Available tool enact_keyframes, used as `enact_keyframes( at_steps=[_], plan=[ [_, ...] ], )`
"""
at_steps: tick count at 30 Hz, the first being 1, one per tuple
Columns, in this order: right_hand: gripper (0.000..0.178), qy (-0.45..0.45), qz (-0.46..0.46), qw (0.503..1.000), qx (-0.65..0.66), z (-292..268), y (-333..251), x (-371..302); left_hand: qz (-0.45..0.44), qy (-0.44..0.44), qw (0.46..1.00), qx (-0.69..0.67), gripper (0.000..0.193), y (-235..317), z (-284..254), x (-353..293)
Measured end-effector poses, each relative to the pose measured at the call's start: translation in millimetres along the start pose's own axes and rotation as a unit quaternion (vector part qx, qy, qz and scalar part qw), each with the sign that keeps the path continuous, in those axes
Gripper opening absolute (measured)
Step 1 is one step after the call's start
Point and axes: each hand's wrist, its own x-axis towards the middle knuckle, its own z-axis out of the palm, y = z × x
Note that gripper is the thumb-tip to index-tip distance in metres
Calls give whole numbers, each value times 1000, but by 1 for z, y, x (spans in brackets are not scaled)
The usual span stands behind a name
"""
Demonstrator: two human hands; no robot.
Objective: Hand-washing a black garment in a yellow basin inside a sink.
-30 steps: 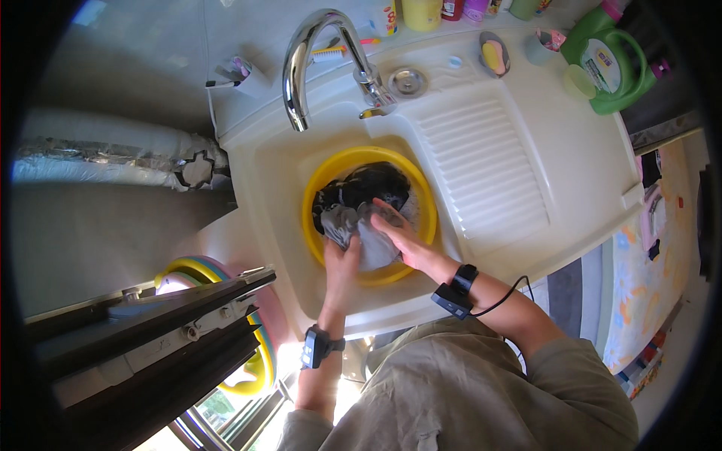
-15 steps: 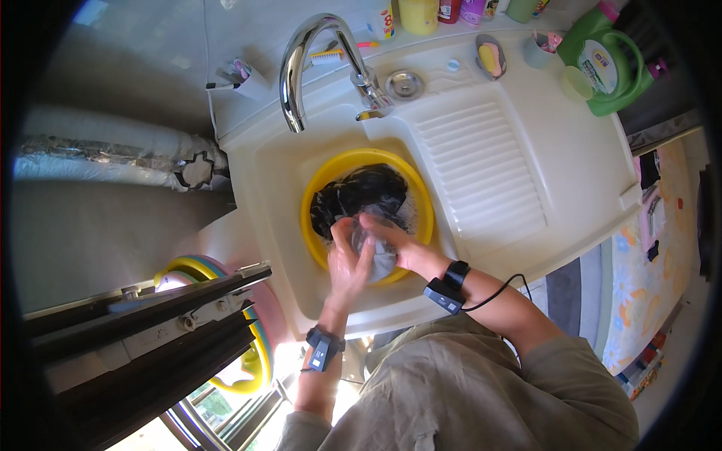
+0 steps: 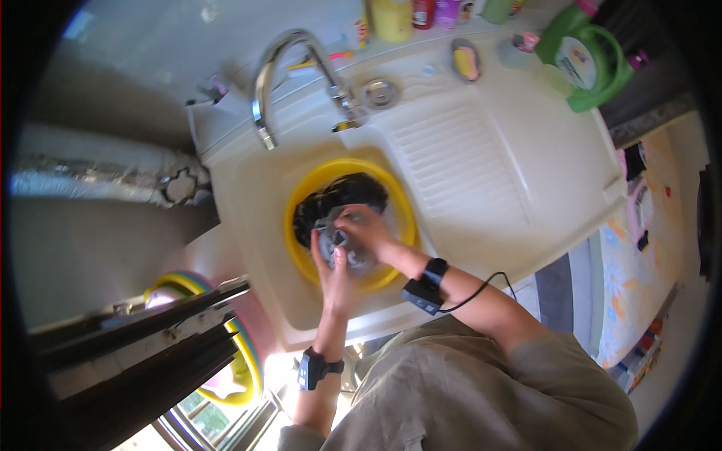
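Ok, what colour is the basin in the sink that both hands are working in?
Yellow: the basin shows clearly in the head view.

home kitchen: sink (image 3: 481, 188), tap (image 3: 289, 71), detergent bottles (image 3: 395, 16)

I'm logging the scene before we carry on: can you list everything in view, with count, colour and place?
basin: one, yellow, inside the sink
dark cloth: one, black, wet in the basin
sink: one, cream, with ribbed drainboard on its right
tap: one, chrome, arching over the sink's back edge
drain plug: one, metal, on the ledge behind the drainboard
bottles: several, yellow, red, purple and green, along the back ledge
soap dish: one, grey with yellow soap, back ledge
green jug: one, green, far right corner
foil duct: one, silver, left of the sink
left hand: one, gripping the cloth, black wristband
right hand: one, gripping the cloth, black wristband with cable
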Motion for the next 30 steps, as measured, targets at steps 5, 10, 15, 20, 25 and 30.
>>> enact_keyframes(
  at_steps=[5, 10, 15, 20, 25, 30],
  plan=[
    [16, -138, 47, 983, 109, 6, -6, -12, 177, 155, 924, 301, 65, -9, 1, 17],
    [33, -23, 44, 999, -12, 11, 10, -19, 33, 143, 986, 80, 42, -1, 10, 31],
    [34, 7, 28, 989, -147, 15, -7, -28, -63, 186, 980, -4, 30, -13, -11, 40],
    [34, -21, 11, 970, -241, 18, -27, -28, -207, 115, 966, -107, 37, -40, -47, 60],
    [33, -36, -26, 964, -261, 18, -23, -30, -281, 62, 948, -137, 42, -21, -41, 52],
    [32, -27, -38, 969, -244, 25, -8, -29, -304, 59, 942, -132, 43, -33, -64, 56]
  ],
)
